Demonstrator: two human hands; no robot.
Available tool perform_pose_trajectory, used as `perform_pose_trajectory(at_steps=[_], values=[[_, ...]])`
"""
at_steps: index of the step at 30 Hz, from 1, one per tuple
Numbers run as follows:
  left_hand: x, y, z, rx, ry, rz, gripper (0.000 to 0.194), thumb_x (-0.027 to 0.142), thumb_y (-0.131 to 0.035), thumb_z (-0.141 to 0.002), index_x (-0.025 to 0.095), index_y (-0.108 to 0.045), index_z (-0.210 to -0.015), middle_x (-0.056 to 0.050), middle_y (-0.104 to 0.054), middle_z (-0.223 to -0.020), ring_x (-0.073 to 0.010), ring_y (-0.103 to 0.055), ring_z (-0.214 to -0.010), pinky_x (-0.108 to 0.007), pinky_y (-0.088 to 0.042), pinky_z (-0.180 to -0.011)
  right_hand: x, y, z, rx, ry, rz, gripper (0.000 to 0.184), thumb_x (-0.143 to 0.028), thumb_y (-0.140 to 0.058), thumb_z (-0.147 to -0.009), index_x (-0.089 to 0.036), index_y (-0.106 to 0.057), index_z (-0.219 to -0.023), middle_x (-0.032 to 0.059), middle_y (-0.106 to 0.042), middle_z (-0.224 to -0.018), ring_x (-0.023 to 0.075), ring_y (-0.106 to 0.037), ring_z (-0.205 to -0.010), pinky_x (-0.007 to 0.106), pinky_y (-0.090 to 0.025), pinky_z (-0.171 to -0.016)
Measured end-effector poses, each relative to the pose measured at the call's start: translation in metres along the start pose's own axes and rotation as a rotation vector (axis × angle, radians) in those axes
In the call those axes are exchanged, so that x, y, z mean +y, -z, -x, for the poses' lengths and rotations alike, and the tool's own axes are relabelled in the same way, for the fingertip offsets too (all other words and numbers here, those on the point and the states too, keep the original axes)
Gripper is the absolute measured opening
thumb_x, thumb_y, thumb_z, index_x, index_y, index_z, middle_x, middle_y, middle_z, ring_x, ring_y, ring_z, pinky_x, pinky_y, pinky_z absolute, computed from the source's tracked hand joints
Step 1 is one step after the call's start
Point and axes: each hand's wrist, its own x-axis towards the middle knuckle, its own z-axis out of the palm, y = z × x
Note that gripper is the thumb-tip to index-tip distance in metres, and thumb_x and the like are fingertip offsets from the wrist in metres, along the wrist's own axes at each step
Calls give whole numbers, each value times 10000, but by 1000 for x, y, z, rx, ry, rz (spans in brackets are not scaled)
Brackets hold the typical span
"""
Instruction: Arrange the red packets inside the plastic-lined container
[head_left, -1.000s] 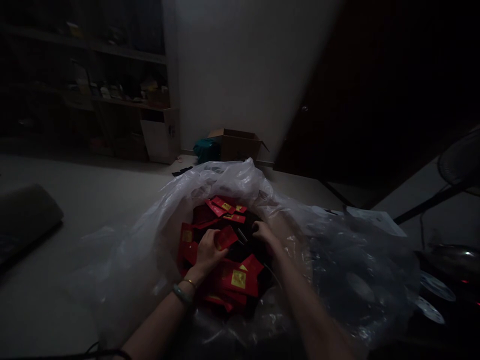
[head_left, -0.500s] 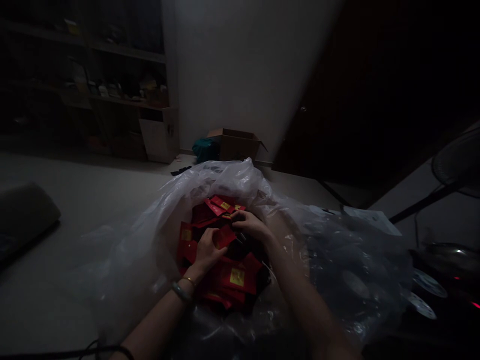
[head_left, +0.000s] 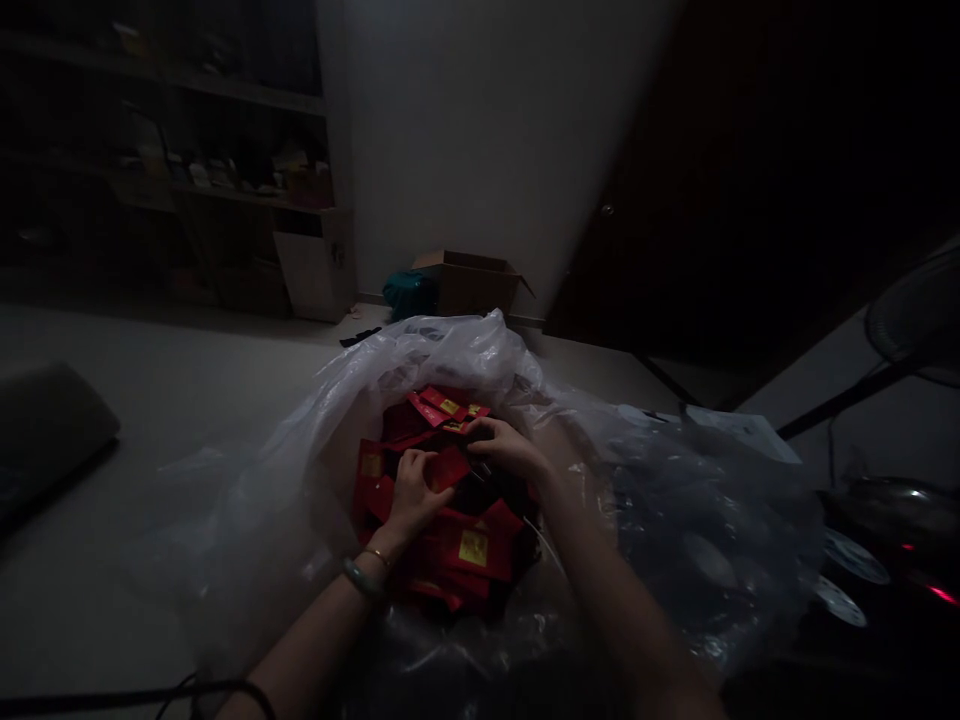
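Note:
A clear plastic bag gapes wide in front of me, holding several red packets with gold labels. Inside its mouth, my left hand grips a red packet between thumb and fingers. My right hand is bent over that packet's far right corner, its fingers curled together. Whatever those right fingers pinch is too dark to make out. Below the right hand lie some dark items and a thin pale cord. A bangle circles my left wrist.
Against the far wall stand an open cardboard box and a teal bag. Shelves with small items are at the left. A fan and a pot lid are at the right. The room is dim.
My right hand has shifted very slightly right, its fingers a little away from the packets behind. The left hand keeps hold of the red packet in nearly the same spot.

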Motion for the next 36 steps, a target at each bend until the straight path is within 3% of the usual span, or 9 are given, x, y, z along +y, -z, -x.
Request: perform_pose_trajectory(at_steps=[12, 23, 36], values=[[3, 1, 1, -60, -9, 38, 433, 204, -731, -623, 199, -519, -1001, -35, -500, -977, -226, -539, -940, -397, -476, -855, 2, 4, 3, -39, -11, 84, 265, -136, -604, -542, -180, -583, -802, -48, -580, -669, 92, -516, -564, 202, -409, -533], [7, 2, 3, -141, -37, 73, 381, 279, -736, -660, 194, -528, -967, -29, -504, -955, -200, -548, -901, -365, -491, -817, 14, -1, -7, -173, 125, 292, 336, -57, -565, -544, -184, -621, -850, -8, -616, -854, 153, -551, -800, 253, -445, -724], [1, -2, 8, -118, -19, 56, 461, 286, -749, -625, 183, -492, -994, -29, -488, -949, -191, -548, -884, -348, -494, -787, 39, -20, -7, -232, 70, 171, 362, -42, -554, -546, -173, -593, -881, -25, -624, -805, 122, -574, -717, 218, -453, -648]])
